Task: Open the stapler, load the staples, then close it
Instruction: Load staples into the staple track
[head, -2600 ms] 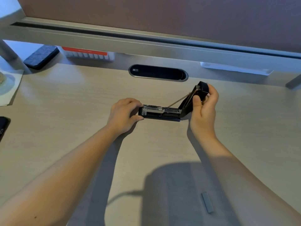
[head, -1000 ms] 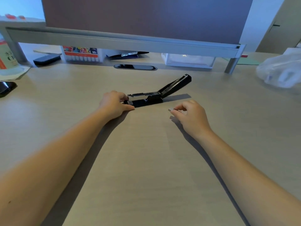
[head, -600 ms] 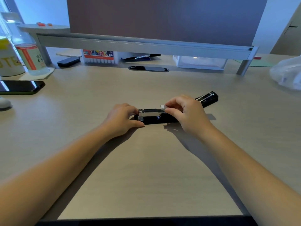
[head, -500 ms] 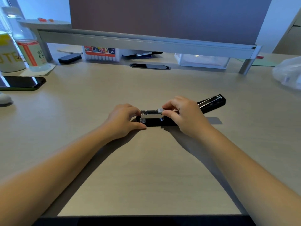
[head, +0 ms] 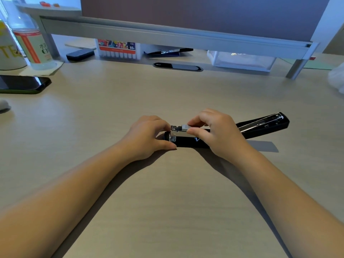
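— What does the stapler look like from where you sit?

— Black body, lying near the middle of the desk with its lid swung fully open to the right and resting low, its chrome inner rail facing up. The silver magazine is exposed at the left end. My left hand grips that end, fingers curled narrow around it, thumb flat on the desk beside the base. My right hand pinches a small strip of staples between thumb and forefinger, right over the magazine channel; I cannot tell whether it is seated.

— And around it?

— Pale wood-grain desk. A dark phone at the left edge, a bottle behind it. Along the far edge: a marker box, a clear container, an oval cable port, all beneath a grey shelf and a dark partition.
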A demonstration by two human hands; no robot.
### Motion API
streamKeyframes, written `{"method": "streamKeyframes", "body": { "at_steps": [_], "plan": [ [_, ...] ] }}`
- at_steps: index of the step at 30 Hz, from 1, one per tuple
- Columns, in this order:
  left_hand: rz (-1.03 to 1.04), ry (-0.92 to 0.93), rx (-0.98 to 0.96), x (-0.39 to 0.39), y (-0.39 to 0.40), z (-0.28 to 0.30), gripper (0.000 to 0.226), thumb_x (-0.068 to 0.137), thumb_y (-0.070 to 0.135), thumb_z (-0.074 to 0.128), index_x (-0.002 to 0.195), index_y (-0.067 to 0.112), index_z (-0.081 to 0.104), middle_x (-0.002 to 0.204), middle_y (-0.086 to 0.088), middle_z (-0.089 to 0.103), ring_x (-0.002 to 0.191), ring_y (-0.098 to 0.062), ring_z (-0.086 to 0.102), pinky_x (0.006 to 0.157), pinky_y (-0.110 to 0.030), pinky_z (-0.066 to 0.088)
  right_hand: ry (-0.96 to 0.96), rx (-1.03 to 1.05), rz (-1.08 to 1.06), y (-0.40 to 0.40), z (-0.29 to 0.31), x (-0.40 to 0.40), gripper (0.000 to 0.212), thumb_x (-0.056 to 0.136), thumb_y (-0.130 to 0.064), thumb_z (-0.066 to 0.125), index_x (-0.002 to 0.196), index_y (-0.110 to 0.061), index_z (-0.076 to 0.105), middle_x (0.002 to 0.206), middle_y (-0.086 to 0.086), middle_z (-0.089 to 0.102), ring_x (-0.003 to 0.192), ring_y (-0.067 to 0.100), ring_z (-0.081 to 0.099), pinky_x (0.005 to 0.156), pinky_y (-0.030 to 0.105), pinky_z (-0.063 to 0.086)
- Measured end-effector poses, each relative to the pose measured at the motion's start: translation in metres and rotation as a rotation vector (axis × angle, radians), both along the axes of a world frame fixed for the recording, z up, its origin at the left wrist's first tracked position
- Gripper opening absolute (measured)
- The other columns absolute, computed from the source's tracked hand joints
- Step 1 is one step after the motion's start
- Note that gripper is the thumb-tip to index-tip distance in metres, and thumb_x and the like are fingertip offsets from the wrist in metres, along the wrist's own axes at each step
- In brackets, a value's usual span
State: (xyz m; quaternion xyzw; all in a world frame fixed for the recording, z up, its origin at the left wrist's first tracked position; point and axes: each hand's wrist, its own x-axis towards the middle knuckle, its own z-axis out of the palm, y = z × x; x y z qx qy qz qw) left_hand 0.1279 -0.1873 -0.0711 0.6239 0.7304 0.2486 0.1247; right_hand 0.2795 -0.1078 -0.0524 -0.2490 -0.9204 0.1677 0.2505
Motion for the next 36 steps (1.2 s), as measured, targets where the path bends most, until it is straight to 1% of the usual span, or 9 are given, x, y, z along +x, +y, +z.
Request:
{"method": "streamKeyframes", "body": {
  "at_steps": [5,10,13,15,17,20,22,32,36],
  "plan": [
    [-0.004,0.001,0.003,0.000,0.000,0.000,0.042,0.069,0.032,0.067,0.105,0.012,0.058,0.114,-0.009,0.057,0.111,-0.025,0.043,0.093,-0.036,0.034,-0.024,-0.023,-0.002,-0.001,0.002,0.001,0.014,0.081,-0.016,0.059,0.089,-0.006,0.064,0.083,0.000,0.053,0.082,0.017,0.049,0.066,0.023,0.031],
    [-0.010,-0.006,0.009,0.000,0.000,0.000,0.041,0.068,0.032,0.069,0.102,0.011,0.059,0.110,-0.011,0.058,0.108,-0.027,0.046,0.095,-0.041,0.038,-0.038,-0.044,0.003,-0.001,0.002,0.001,0.017,0.081,-0.017,0.059,0.094,-0.007,0.064,0.093,0.009,0.063,0.085,0.017,0.051,0.072,0.025,0.035],
    [-0.008,-0.015,0.012,0.000,0.000,0.000,0.041,0.068,0.031,0.069,0.103,0.011,0.059,0.111,-0.011,0.057,0.109,-0.026,0.045,0.096,-0.039,0.038,-0.050,-0.028,-0.017,-0.001,0.003,0.004,0.024,0.080,-0.020,0.061,0.101,-0.009,0.061,0.091,0.000,0.056,0.086,0.012,0.048,0.072,0.020,0.035],
    [-0.008,-0.016,0.012,0.000,0.000,0.000,0.041,0.068,0.030,0.069,0.103,0.011,0.059,0.112,-0.011,0.057,0.109,-0.026,0.045,0.095,-0.038,0.037,-0.030,-0.010,-0.042,0.000,0.005,0.010,0.024,0.079,-0.020,0.062,0.100,-0.008,0.061,0.089,-0.002,0.053,0.086,0.012,0.047,0.070,0.018,0.032],
    [-0.005,-0.018,0.015,0.000,0.000,0.000,0.041,0.068,0.030,0.069,0.103,0.011,0.059,0.112,-0.011,0.057,0.110,-0.026,0.045,0.094,-0.038,0.037,-0.038,0.000,-0.057,-0.001,0.007,0.015,0.018,0.079,-0.020,0.062,0.093,-0.009,0.064,0.088,0.001,0.056,0.086,0.015,0.049,0.071,0.023,0.034],
    [-0.001,-0.018,0.016,0.000,0.000,-0.001,0.041,0.068,0.030,0.069,0.103,0.011,0.059,0.113,-0.011,0.057,0.109,-0.026,0.045,0.093,-0.036,0.037,-0.084,-0.011,-0.043,-0.002,0.007,0.017,0.012,0.079,-0.019,0.061,0.084,-0.010,0.067,0.094,0.008,0.062,0.090,0.024,0.053,0.080,0.037,0.042],
    [-0.002,-0.015,0.016,0.000,0.000,-0.001,0.041,0.068,0.030,0.069,0.103,0.011,0.059,0.113,-0.011,0.057,0.109,-0.025,0.045,0.093,-0.036,0.036,-0.093,-0.017,-0.035,-0.002,0.007,0.017,0.012,0.079,-0.019,0.061,0.084,-0.010,0.068,0.097,0.009,0.063,0.093,0.026,0.053,0.081,0.038,0.042],
    [0.016,-0.019,0.015,0.000,0.002,-0.002,0.042,0.069,0.032,0.068,0.106,0.014,0.059,0.115,-0.008,0.056,0.111,-0.024,0.044,0.092,-0.034,0.034,-0.107,-0.072,0.037,-0.005,0.003,0.007,0.022,0.080,-0.019,0.060,0.102,-0.018,0.063,0.106,0.007,0.061,0.099,0.023,0.050,0.086,0.037,0.040],
    [0.033,-0.017,0.022,-0.002,0.003,-0.001,0.040,0.070,0.030,0.067,0.105,0.013,0.059,0.114,-0.009,0.056,0.112,-0.025,0.044,0.093,-0.036,0.035,-0.078,-0.011,-0.054,-0.001,0.006,0.016,0.037,0.078,-0.024,0.062,0.113,-0.020,0.053,0.114,0.003,0.059,0.107,0.020,0.050,0.092,0.037,0.038]
  ]
}}
